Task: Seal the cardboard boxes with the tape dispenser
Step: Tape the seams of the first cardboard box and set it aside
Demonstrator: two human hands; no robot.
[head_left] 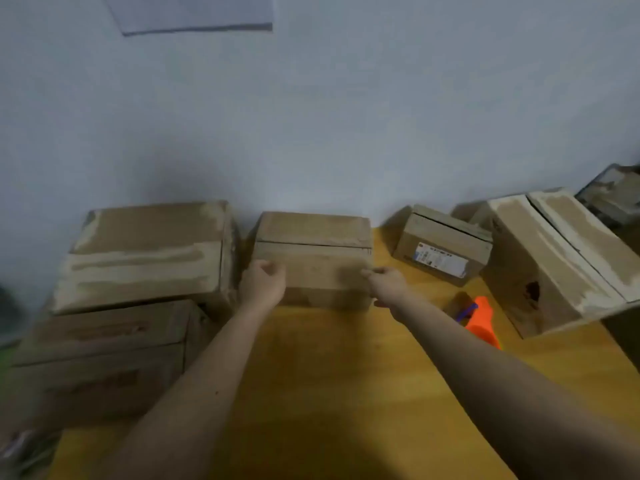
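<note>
- Cardboard middle box gripped at both side edges: left hand, right hand.
- Orange tape dispenser lay near right forearm.
- Yellow table open in front.

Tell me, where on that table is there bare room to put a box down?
The widest bare patch of the yellow table lies in front of the middle box, between the two forearms. A narrower strip runs between that box and the labelled box. The left is crowded with stacked boxes; on the right, the orange tape dispenser lies before the big box.

Two bare, sleeveless forearms
</note>
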